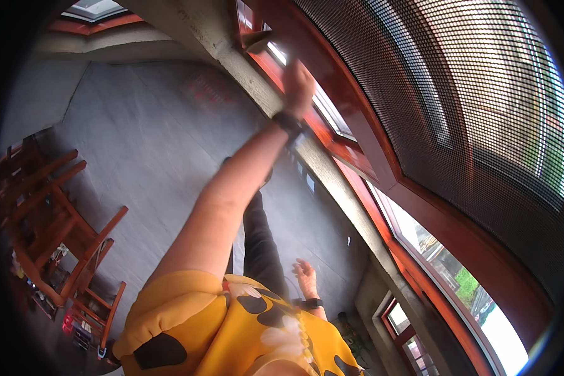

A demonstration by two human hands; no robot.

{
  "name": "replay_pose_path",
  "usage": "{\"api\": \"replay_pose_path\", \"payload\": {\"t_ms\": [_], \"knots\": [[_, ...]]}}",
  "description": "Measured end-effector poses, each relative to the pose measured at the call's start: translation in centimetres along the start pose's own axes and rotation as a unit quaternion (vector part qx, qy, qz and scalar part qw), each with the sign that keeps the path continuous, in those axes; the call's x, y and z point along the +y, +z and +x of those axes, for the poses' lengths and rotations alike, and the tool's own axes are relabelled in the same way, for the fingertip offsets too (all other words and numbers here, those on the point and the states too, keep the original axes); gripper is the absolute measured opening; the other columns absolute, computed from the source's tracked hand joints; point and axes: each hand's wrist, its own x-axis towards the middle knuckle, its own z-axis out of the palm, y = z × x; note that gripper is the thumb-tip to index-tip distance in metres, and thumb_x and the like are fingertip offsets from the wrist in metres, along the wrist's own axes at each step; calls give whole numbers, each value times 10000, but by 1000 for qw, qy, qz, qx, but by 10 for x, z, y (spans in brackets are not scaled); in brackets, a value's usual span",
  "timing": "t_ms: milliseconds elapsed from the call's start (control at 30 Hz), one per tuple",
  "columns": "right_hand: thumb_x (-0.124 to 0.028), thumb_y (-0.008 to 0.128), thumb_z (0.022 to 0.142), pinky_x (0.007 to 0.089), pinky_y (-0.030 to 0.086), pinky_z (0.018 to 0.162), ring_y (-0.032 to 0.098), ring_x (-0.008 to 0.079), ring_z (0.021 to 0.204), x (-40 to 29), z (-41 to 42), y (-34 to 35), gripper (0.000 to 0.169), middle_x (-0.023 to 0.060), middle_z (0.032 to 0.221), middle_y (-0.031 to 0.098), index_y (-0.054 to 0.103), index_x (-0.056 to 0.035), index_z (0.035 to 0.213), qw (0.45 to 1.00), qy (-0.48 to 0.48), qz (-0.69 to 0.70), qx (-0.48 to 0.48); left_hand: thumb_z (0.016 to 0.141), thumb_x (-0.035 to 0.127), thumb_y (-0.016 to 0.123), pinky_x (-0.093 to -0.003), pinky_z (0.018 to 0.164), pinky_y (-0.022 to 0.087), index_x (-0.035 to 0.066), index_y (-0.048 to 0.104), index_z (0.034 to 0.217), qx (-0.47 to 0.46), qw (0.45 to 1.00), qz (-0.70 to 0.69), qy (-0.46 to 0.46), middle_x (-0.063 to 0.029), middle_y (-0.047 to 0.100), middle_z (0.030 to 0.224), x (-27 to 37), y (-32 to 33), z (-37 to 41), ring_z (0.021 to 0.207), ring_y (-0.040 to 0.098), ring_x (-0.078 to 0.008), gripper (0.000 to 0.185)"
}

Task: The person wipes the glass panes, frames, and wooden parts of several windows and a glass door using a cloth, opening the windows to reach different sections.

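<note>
My left hand (299, 89) is raised at the end of an outstretched arm, blurred by motion, beside a reddish-brown window frame (331, 66). A small, flat, dark brown item (257, 41) shows just beyond its fingers. Whether the hand grips that item or touches the frame I cannot tell. Lower down, my right hand (305, 277) hangs near my side over the floor, fingers loosely apart and nothing in them. Each wrist wears a black band. A dark mesh screen (432, 117) fills the window sash that stands out towards me at the upper right.
Wooden chairs (61, 225) stand at the left on a grey tiled floor (145, 131). A rough concrete sill (338, 183) runs diagonally under the windows. Small white wall plates (310, 183) sit below it. Another window (399, 319) is at the lower right, and one more (94, 9) at the top left.
</note>
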Motion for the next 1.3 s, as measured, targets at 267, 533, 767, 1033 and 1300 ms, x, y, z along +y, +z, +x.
{"api": "replay_pose_path", "payload": {"t_ms": [267, 533, 767, 1033, 1300], "knots": [[-225, 600, 931, 314, 517, 763, 670, 184, 880, 5, 1, 8, 386, 84, 1078, 698, 587, -52, 1275, 993, 57, 101, 21, 956, 311, 532, -491, 702, 489, 27, 605, 869, -156, 972, 64, -164, -247, 654, 833, -151, -6, 18, 815, 634, -439, 306], [-201, 586, 937, 311, 516, 755, 681, 180, 860, -13, -3, 6, 347, 73, 1069, 703, 600, -76, 1260, 998, 50, 46, 13, 951, 192, 498, -517, 741, 498, -20, 565, 929, -249, 935, -89, -237, -310, 631, 900, -44, 45, -200, 866, 612, -476, 223], [-207, 588, 934, 299, 516, 749, 680, 177, 850, -32, 10, 18, 366, 82, 1068, 702, 593, -57, 1268, 996, 19, 81, 18, 954, 177, 528, -285, 725, 481, 62, 581, 927, -299, 772, -325, -456, -20, 587, 861, 16, -63, -71, 767, 554, -117, 129], [-204, 609, 928, 295, 504, 742, 669, 166, 844, -40, 6, 26, 364, 75, 1054, 698, 598, -59, 1261, 998, 19, 64, 4, 880, 127, 507, -453, 855, 514, 36, 648, 1044, -211, 956, 195, -65, -175, 637, 1110, -88, -78, 104, 1040, 625, -322, 235], [-212, 617, 928, 297, 502, 734, 666, 157, 829, -22, -3, 29, 353, 64, 1037, 706, 610, -66, 1250, 996, 38, 76, 29, 885, 106, 542, -498, 887, 493, 49, 643, 1013, -332, 881, 336, -18, -205, 471, 1236, -119, -19, -33, 1007, 577, -425, 173]]}}
